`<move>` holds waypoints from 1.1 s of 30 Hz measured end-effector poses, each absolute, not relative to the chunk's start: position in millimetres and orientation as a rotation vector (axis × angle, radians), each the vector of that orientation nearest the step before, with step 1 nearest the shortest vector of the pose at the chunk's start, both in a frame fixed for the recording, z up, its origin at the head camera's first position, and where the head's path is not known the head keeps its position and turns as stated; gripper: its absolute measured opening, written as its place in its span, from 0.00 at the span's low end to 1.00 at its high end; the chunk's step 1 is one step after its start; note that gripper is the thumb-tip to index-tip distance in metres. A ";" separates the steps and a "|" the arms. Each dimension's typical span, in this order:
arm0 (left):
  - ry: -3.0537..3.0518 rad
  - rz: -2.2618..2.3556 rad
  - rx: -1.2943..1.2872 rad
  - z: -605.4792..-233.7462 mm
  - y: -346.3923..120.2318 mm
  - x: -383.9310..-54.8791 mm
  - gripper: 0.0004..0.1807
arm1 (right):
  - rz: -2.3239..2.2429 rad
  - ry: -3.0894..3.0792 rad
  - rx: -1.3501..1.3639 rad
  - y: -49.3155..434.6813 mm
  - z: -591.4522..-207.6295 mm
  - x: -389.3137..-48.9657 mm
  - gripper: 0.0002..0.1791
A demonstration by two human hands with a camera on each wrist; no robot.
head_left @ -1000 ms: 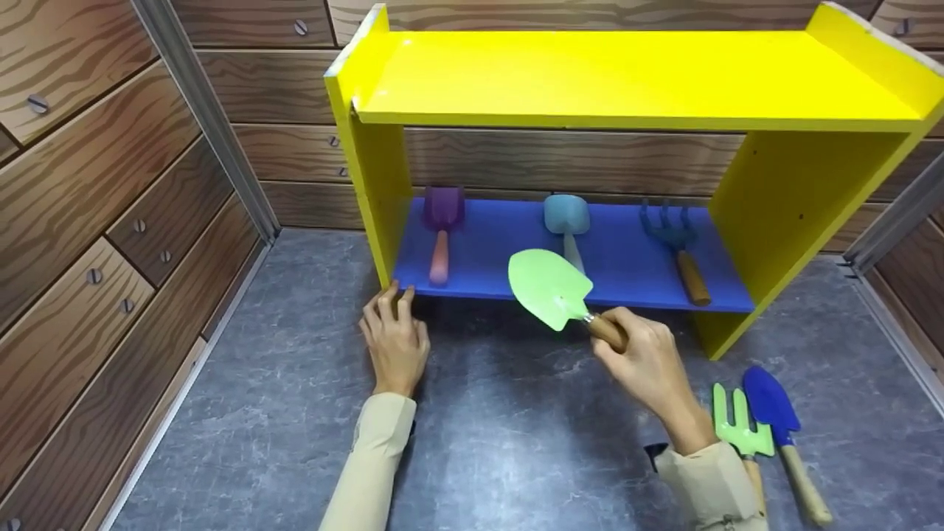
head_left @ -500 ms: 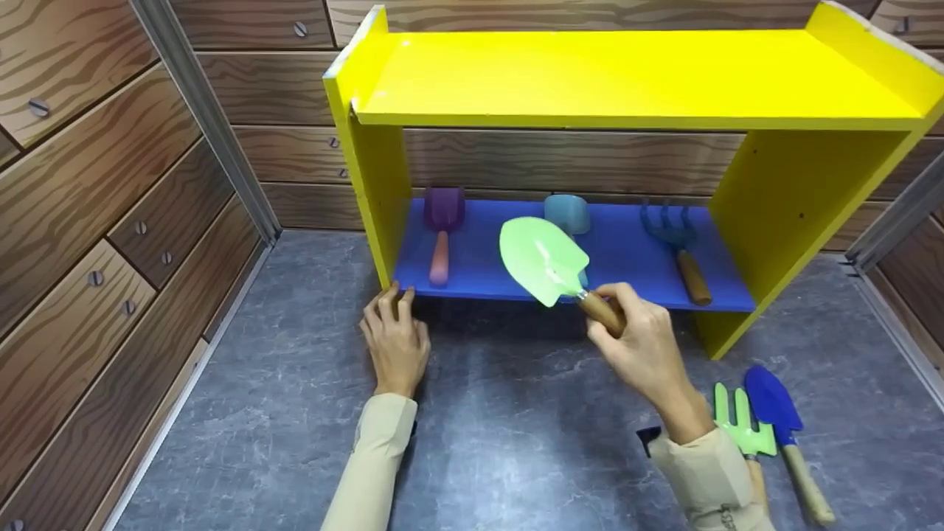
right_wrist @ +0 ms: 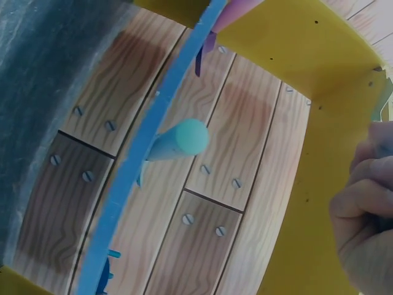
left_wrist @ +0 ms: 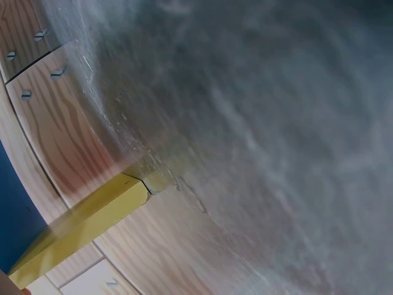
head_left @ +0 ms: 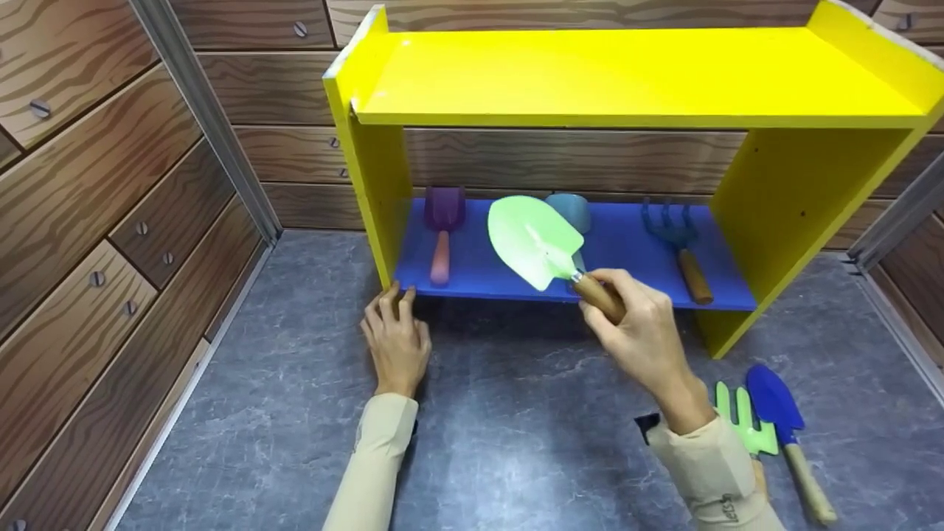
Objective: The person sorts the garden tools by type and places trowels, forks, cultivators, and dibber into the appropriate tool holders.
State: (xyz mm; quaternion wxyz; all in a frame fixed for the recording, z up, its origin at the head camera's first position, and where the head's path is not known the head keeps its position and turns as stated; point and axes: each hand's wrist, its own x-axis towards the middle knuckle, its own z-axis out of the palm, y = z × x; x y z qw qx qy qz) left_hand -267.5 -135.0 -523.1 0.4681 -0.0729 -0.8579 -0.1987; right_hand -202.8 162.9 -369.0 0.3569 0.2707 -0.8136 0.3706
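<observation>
My right hand (head_left: 643,335) grips the wooden handle of a light green garden trowel (head_left: 532,240), its blade pointing up and left. The blade hovers in front of the blue shelf board (head_left: 509,280) and partly hides a teal scoop (head_left: 574,210). In the right wrist view the curled fingers (right_wrist: 368,215) show at the right edge. My left hand (head_left: 397,343) rests its fingertips on the board's front left corner. On the board lie a purple scoop (head_left: 444,210) with a pink handle at left and a blue hand fork (head_left: 672,234) with a wooden handle at right.
The yellow shelf unit (head_left: 627,77) stands against wood-patterned walls. On the grey tabletop (head_left: 501,442), by my right forearm, lie a light green hand fork (head_left: 759,439), partly behind the sleeve, and a blue trowel (head_left: 774,398).
My right hand has moved the green trowel up, forward and slightly left, over the teal scoop. The left hand stays at the shelf corner.
</observation>
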 end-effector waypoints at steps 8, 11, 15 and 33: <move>-2.108 -0.475 -0.167 -521.6 -133.3 -266.9 0.26 | 0.967 -2.077 0.718 157.2 -353.7 -204.7 0.16; -2.109 -0.470 -0.160 -522.1 -132.2 -267.2 0.25 | 0.979 -2.050 0.721 153.9 -347.3 -206.4 0.14; -2.102 -0.470 -0.161 -522.6 -131.9 -267.8 0.25 | 0.999 -2.011 0.729 149.0 -337.9 -208.5 0.14; -2.096 -0.464 -0.167 -522.6 -132.2 -267.3 0.26 | 0.952 -1.969 0.679 136.2 -307.2 -218.5 0.12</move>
